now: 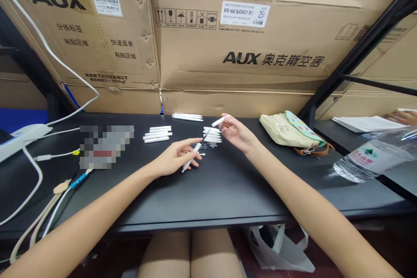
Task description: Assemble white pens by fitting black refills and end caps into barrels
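Over the black table, my left hand is closed round a white pen barrel, which tilts up to the right with a dark, thin refill sticking out of its upper end. Just right of that tip, my right hand pinches a short white pen tube, apart from the refill. Below it lies a stack of white pointed pen parts, with small springs in front. Several thin refills lie partly hidden behind my left hand. More white barrels lie to the left, and whole-looking white pens behind.
A cream pouch and a water bottle stand at the right. Another person's hand rests by papers. Cables and a white power strip occupy the left. Large cardboard walls the back. A plastic bag hangs below the edge.
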A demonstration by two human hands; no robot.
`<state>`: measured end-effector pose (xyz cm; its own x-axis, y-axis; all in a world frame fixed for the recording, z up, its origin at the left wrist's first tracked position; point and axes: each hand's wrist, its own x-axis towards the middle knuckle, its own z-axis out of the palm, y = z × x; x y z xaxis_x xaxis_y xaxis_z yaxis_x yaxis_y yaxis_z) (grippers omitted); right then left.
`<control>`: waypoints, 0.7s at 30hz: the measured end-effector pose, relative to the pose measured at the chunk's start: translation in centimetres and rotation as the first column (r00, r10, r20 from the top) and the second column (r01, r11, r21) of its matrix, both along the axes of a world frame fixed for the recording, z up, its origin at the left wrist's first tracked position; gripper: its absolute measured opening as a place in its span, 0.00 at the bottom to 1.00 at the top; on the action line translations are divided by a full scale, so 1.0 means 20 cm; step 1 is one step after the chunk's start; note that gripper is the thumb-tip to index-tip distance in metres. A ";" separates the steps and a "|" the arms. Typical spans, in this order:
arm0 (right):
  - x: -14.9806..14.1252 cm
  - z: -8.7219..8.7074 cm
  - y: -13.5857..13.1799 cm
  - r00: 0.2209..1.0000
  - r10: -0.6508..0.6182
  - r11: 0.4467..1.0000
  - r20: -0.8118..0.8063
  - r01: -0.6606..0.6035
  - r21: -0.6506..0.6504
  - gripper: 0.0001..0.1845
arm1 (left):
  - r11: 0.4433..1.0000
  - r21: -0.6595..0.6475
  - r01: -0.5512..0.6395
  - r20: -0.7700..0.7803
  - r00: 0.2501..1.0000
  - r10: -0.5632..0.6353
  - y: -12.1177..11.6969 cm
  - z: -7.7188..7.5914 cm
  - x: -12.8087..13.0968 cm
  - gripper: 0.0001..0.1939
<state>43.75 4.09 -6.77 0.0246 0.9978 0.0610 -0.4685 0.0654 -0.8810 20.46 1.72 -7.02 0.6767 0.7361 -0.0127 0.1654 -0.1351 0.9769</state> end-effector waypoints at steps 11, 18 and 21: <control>-0.12 0.02 -0.06 0.985 -0.061 0.998 0.163 0.064 -0.012 0.05 | 1.000 -0.003 0.019 -0.027 0.999 -0.019 0.00 0.00 0.00 0.32; -0.14 0.02 -0.08 0.971 -0.085 0.996 0.223 0.082 0.019 0.10 | 1.000 0.007 0.024 -0.028 0.999 -0.024 0.00 0.00 0.00 0.32; -0.14 0.02 -0.08 0.967 -0.110 0.994 0.231 0.107 0.026 0.13 | 1.000 0.003 0.016 -0.026 1.000 -0.016 0.00 0.00 0.00 0.33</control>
